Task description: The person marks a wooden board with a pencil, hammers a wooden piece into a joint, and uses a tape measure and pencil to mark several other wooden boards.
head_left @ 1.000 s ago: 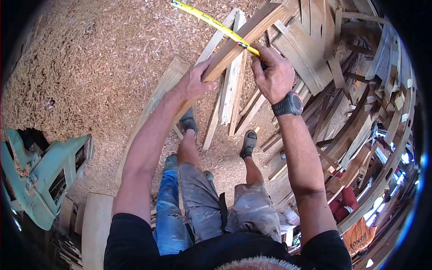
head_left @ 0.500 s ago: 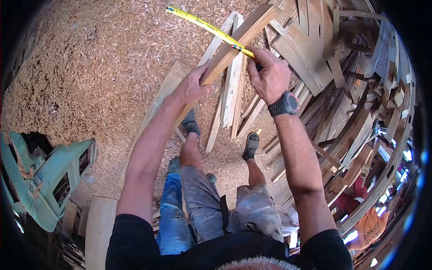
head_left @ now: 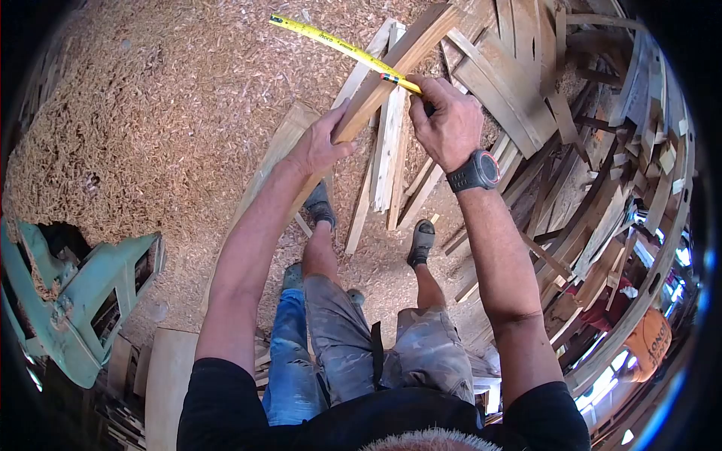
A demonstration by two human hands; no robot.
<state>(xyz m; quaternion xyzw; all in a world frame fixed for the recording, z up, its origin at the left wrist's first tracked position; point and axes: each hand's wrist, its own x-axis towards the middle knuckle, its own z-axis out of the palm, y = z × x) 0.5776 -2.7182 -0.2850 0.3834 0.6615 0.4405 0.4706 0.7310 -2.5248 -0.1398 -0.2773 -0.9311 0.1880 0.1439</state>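
Observation:
My left hand (head_left: 323, 143) is wrapped round a long wooden beam (head_left: 402, 60), thumb over its near side. The beam slants from the top centre down under my left forearm. My right hand (head_left: 447, 120), below a black wristwatch (head_left: 479, 171), grips the near end of a yellow tape measure (head_left: 338, 46). The tape crosses over the beam, and its free end points to the upper left above the wood shavings. A small dark pencil-like piece (head_left: 391, 78) lies along the tape by my right fingers; how it is held is unclear.
Wood shavings (head_left: 150, 135) cover the ground. Loose planks (head_left: 387, 150) lie beyond the beam, with more boards (head_left: 504, 90) at the right. A green machine (head_left: 98, 301) stands at lower left. Another person's jeans (head_left: 289, 361) show beside my legs; a person in orange (head_left: 648, 342) is at far right.
The tape's free end has shifted slightly left, and my right hand has moved a little the same way. The person in orange has moved right and up.

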